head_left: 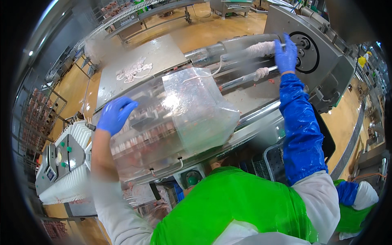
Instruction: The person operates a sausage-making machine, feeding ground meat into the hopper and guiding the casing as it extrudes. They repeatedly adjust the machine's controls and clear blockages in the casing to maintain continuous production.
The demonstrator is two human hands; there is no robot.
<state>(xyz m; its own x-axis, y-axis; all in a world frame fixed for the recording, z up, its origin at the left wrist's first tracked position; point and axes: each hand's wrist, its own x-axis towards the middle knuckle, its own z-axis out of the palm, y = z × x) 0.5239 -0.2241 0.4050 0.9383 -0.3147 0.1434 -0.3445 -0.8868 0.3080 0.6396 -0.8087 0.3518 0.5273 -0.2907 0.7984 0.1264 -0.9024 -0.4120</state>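
Note:
My left hand, in a blue glove with loosely bent fingers, is over the clear machine cover at left. My right hand, gloved with a long blue sleeve, has its fingers stretched upward beside the round end plate. Just left of it, white gathered casing sits on the upper metal tube, partly behind my fingers; whether they touch it I cannot tell. A smaller bunch sits on the lower tube. A translucent plastic sheet lies in the middle, with white cord running above it.
A steel tray holds loose casing behind the cover. A slatted machine stands at left beside racks. A conveyor runs behind. Dark crates sit below my right arm. A co-worker in green is at lower right.

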